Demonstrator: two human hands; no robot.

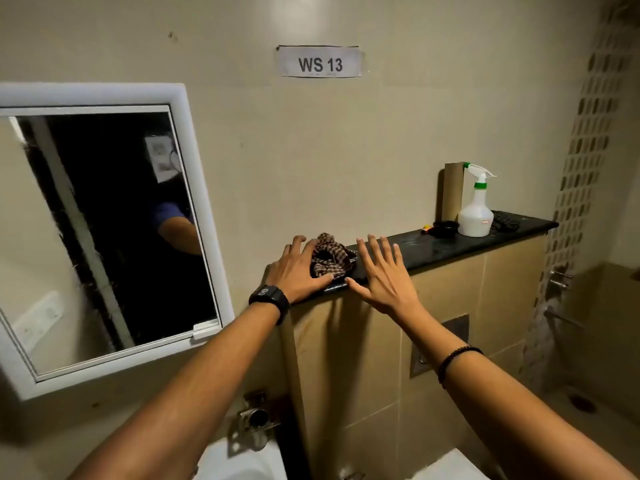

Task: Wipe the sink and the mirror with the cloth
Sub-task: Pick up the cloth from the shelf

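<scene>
Item: cloth [330, 255], checked brown, crumpled on the dark ledge [450, 239] at its near-left end.

Left hand [298, 268]: at the cloth's 9 o'clock, touching it, fingers spread, grip not closed on anything.

Right hand [382, 271]: at the cloth's 3 o'clock, just beside it, grip apart, palm flat, empty.

Mirror [104, 230]: on the wall, 9 o'clock of the hands.

Sink [239, 459]: at 6 o'clock, bottom edge.

Spray bottle [476, 209]: far end of the ledge, 2 o'clock.

Step, judged: fetching the cloth; no wiping is under way. Next move calls for closing one hand around the bundle and lifting it clear.
</scene>
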